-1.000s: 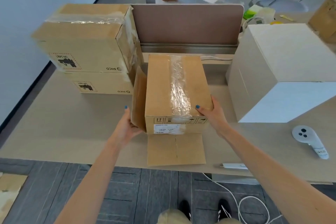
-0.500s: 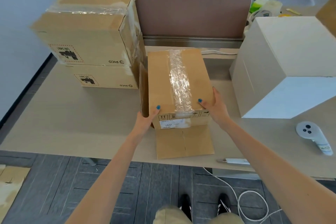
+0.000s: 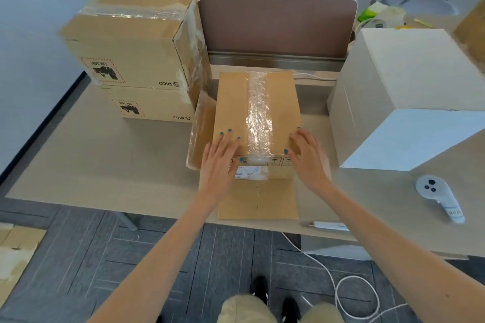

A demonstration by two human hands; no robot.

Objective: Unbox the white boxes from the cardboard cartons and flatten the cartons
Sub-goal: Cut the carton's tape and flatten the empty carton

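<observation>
One head-worn camera looks steeply down and forward, close over the desk (image 3: 105,165), floor along the lower frame.

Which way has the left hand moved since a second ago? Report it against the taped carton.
Yes. The left hand has left the side flap and gone right, onto the taped carton's top, fingers flat beside the tape strip.

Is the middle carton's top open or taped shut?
Taped shut on top: clear tape runs unbroken down the carton's seam. Bottom flaps are open: the front flap lies flat on the table, the left flap sticks out.
</observation>
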